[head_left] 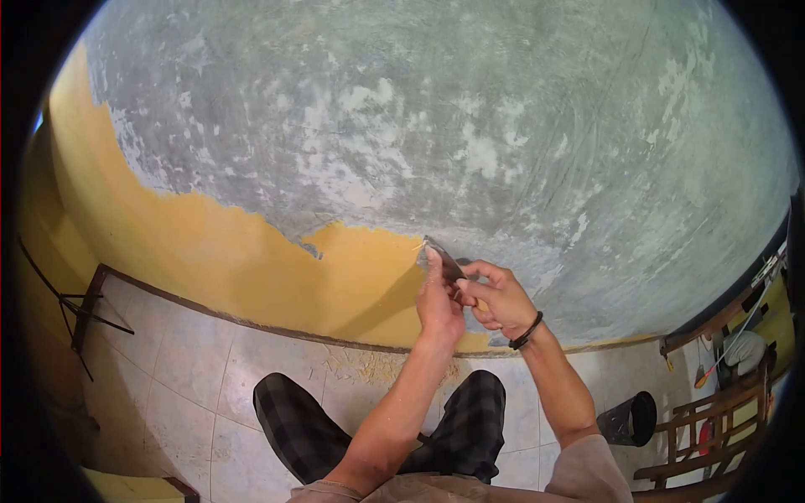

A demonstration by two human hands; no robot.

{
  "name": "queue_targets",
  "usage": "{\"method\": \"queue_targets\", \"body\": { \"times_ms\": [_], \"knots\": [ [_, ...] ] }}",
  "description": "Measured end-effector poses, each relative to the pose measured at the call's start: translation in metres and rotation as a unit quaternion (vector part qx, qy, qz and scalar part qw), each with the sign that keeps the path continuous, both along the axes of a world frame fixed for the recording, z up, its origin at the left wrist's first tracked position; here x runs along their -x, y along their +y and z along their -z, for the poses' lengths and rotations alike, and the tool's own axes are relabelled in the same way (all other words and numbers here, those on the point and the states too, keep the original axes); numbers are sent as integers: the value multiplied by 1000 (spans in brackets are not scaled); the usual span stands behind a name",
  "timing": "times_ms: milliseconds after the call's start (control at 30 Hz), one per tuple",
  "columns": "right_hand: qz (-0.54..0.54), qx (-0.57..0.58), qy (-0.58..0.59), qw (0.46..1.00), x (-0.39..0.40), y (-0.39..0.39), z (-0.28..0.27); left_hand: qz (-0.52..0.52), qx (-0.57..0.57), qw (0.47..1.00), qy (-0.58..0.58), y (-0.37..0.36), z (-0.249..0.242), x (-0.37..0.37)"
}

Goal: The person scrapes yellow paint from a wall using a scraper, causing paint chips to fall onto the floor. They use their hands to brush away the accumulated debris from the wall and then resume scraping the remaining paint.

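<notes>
A scraper [448, 265] with a dark, flat blade is tilted against the wall, its tip at the edge between yellow paint [360, 268] and bare grey plaster [545, 168]. My right hand [503, 298] is closed around the handle end, with a dark band on the wrist. My left hand [438, 302] is closed at the blade, its thumb pressed along it near the tip. A thin curl of yellow paint stands at the tip. The fingers of my left hand behind the blade are partly hidden.
Paint shavings [356, 365] lie on the tiled floor [189, 377] below the wall, in front of my knees. A black bucket [631, 419] and a wooden rack [713, 427] stand at right. A thin dark metal frame [75, 298] stands at left.
</notes>
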State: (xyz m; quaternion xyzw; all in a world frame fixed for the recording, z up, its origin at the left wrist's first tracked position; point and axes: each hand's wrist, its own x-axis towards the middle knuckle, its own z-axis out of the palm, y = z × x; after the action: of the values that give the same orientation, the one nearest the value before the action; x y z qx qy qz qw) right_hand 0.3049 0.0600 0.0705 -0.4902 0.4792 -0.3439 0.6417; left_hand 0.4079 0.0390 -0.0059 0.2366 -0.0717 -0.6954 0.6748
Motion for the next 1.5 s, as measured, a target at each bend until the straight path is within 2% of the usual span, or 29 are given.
{"method": "queue_targets", "body": {
  "times_ms": [67,167,233,400,467,567,800,867,900,1000,1033,1167,1400,1500],
  "knots": [
    [-14,-17,-11,1000,-2,0,-1,-17,-3,1000,12,0,5,0],
    [-9,17,11,1000,-4,3,-4,-4,21,999,24,-2,6,-2],
    [-13,15,27,999,-5,-4,-5,-21,-31,999,14,-3,0,-4],
    [-13,-4,5,1000,-20,-6,-3,-32,-31,999,15,0,-7,-19],
    [-3,20,28,999,-19,2,-4,12,-3,1000,16,4,-9,-16],
    [20,16,50,998,-2,8,-8,26,-39,999,15,6,-13,0],
    [17,2,25,1000,-6,12,-10,0,-18,999,48,7,-8,1],
    [27,20,31,999,-6,14,-9,34,-7,999,31,8,-11,-1],
    [14,7,60,998,-4,8,-10,13,-65,998,11,8,-17,2],
    [10,1,37,999,-24,1,-10,5,12,1000,22,2,-11,-15],
    [5,4,21,1000,-26,2,-9,7,0,1000,29,-1,1,-18],
    [18,32,52,998,-13,16,-12,43,-11,998,50,7,-9,-6],
    [8,5,7,1000,-42,4,-7,-14,-5,998,57,0,-5,-33],
    [33,20,42,998,-25,16,-15,20,-17,998,55,7,-13,-15]
  ]
}}
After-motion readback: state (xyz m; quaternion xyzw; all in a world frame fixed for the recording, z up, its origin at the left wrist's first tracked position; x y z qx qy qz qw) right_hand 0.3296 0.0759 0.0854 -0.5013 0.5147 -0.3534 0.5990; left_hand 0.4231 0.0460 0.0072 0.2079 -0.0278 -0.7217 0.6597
